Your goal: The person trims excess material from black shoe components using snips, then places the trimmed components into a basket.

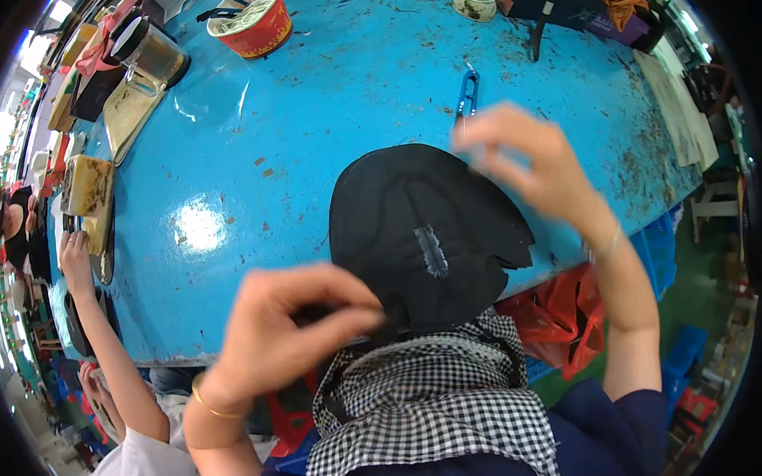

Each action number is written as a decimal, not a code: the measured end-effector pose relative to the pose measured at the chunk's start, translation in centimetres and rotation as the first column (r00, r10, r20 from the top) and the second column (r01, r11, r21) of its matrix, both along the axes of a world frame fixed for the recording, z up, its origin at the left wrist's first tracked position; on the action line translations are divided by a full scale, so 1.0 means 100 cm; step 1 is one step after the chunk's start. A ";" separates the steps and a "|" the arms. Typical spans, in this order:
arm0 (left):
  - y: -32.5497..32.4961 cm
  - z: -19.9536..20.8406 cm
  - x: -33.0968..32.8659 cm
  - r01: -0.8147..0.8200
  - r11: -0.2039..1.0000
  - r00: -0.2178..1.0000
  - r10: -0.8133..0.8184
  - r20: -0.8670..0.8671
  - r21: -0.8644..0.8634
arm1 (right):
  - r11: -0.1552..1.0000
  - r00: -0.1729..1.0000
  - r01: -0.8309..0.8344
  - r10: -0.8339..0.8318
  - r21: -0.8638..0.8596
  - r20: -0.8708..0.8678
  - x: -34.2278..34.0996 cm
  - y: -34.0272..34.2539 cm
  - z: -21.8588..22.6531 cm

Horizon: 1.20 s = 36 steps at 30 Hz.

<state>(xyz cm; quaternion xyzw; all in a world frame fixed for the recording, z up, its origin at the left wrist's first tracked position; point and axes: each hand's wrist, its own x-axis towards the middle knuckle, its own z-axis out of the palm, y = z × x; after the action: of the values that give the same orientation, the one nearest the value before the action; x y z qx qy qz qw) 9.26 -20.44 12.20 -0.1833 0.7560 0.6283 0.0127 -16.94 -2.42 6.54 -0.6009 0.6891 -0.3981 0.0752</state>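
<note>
At the top of the frame, left of centre, a red bowl [252, 26] stands on the blue table [310, 140]; something pale fills it, but what it is cannot be made out. A white cup [476, 0] sits at the top edge, cut off by the frame, its contents hidden. In the upper left a dark jar [149, 46] stands beside flat tan boards [129, 108], bent by the lens.

In the centre lies a black fabric piece [427, 232], rounded like a shoe upper, with a small grey patch in its middle. Its lower edge reaches past the table's near rim toward a black-and-white checked cloth [429, 404] at the bottom of the frame.

The left hand [287, 325], lower centre, pinches the lower edge of the fabric between thumb and fingers. The right hand [525, 162], right of centre, is blurred; its fingers are at the fabric's upper right edge, but whether they grip it cannot be told. Just above it lie blue snips [467, 95], partly hidden by the fingers.

At the left edge another person's hand [75, 257] rests on the table; the rest there is too distorted to read. A red bag [564, 315] hangs under the table.
</note>
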 end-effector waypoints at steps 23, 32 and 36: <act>-0.026 -0.030 -0.130 0.712 0.587 0.681 -0.711 0.174 -0.387 | 0.927 0.878 0.029 -0.203 0.374 0.434 0.014 0.059 0.017; -0.024 -0.029 -0.131 0.759 0.549 0.644 -0.715 0.274 -0.350 | 0.929 0.963 -0.199 0.244 0.311 -0.111 0.040 0.032 0.008; -0.020 -0.034 -0.121 0.666 0.537 0.700 -0.691 0.183 -0.518 | 0.874 0.918 -0.287 0.368 0.393 -0.147 0.037 0.028 0.016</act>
<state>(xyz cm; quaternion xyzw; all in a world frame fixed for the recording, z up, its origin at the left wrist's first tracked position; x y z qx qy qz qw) -2.89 -22.47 8.83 0.1421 0.9134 0.3335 0.1851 -13.28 0.39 8.13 -0.7249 0.6422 -0.1768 0.1759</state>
